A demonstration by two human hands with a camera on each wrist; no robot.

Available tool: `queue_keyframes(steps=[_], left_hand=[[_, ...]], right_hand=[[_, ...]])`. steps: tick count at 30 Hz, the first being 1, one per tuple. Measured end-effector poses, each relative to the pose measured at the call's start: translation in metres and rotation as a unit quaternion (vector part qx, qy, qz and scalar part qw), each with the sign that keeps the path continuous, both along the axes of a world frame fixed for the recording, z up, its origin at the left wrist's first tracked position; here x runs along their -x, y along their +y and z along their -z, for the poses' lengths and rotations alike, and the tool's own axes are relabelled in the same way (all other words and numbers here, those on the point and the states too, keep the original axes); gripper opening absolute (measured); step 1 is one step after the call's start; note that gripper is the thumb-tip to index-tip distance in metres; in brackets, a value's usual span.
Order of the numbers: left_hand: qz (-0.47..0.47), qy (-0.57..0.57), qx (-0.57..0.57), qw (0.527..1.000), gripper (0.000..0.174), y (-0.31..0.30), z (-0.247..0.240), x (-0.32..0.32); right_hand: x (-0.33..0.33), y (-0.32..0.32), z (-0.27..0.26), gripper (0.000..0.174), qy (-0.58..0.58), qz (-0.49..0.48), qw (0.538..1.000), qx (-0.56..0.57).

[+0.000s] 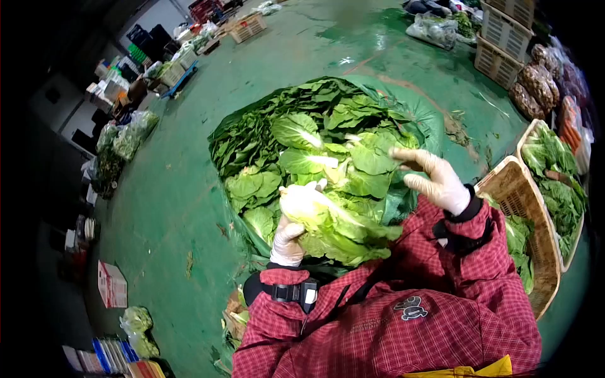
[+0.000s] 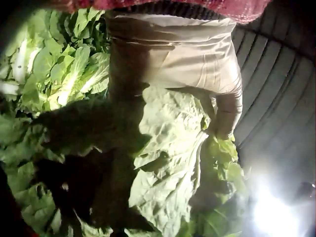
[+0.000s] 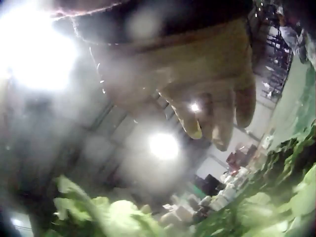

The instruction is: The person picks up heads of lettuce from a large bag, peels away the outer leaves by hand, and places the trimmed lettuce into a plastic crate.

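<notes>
My left hand, in a pale glove, grips a head of leafy cabbage from below, its white base up and its green leaves hanging to the right. In the left wrist view the gloved hand curls round the leaves. My gloved right hand hovers to the right of that head with loosely bent fingers and nothing in them. The right wrist view shows its fingers hanging apart above blurred greens. Under both hands is a big green plastic bag heaped with cabbages and dark leaves.
At my right stand a plastic crate and another with leafy greens. Stacked crates and filled bags lie beyond. Loose leaves lie on the green floor by my left side.
</notes>
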State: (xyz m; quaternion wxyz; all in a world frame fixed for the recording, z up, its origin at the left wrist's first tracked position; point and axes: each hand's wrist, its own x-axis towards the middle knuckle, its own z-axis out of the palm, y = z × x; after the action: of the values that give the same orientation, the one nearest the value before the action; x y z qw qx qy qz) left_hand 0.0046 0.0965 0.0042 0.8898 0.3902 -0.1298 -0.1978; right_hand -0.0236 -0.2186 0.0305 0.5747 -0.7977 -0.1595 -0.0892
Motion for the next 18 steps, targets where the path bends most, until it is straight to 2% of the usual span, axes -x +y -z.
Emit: queue_keyframes(steps=[2,4,6,8,9,10,12,15,18], left_hand=[[-0.010,-0.004,-0.067,0.998,0.091,0.001,0.004,-0.002],[-0.006,-0.039,-0.099,0.994,0.082,-0.006,0.001,-0.004],[-0.014,-0.065,-0.194,0.979,0.076,-0.008,0.002,-0.003],[-0.011,-0.104,-0.283,0.953,0.074,-0.014,-0.004,0.000],[-0.024,-0.123,-0.305,0.944,0.074,-0.016,0.001,0.002],[-0.037,-0.140,-0.327,0.934,0.073,-0.018,0.004,0.003],[-0.044,-0.160,-0.377,0.911,0.072,-0.017,0.003,0.007],[-0.038,-0.199,-0.437,0.877,0.073,-0.010,0.006,0.008],[-0.041,-0.241,-0.516,0.821,0.071,-0.007,0.006,0.008]], right_hand=[[0.011,0.019,-0.021,0.043,0.009,-0.035,0.998,-0.044],[0.015,0.042,-0.035,0.044,0.001,-0.044,0.999,-0.012],[0.009,0.060,-0.027,0.050,-0.031,-0.073,0.996,-0.029],[0.001,0.078,-0.020,0.053,-0.128,-0.037,0.987,0.093],[0.003,0.084,-0.017,0.049,-0.139,-0.002,0.978,0.153],[0.002,0.087,-0.009,0.048,-0.120,0.009,0.977,0.175],[0.000,0.087,0.005,0.043,-0.093,-0.015,0.989,0.112],[0.002,0.091,0.020,0.037,-0.189,0.034,0.968,0.162],[-0.005,0.090,0.026,0.032,-0.194,0.015,0.952,0.237]])
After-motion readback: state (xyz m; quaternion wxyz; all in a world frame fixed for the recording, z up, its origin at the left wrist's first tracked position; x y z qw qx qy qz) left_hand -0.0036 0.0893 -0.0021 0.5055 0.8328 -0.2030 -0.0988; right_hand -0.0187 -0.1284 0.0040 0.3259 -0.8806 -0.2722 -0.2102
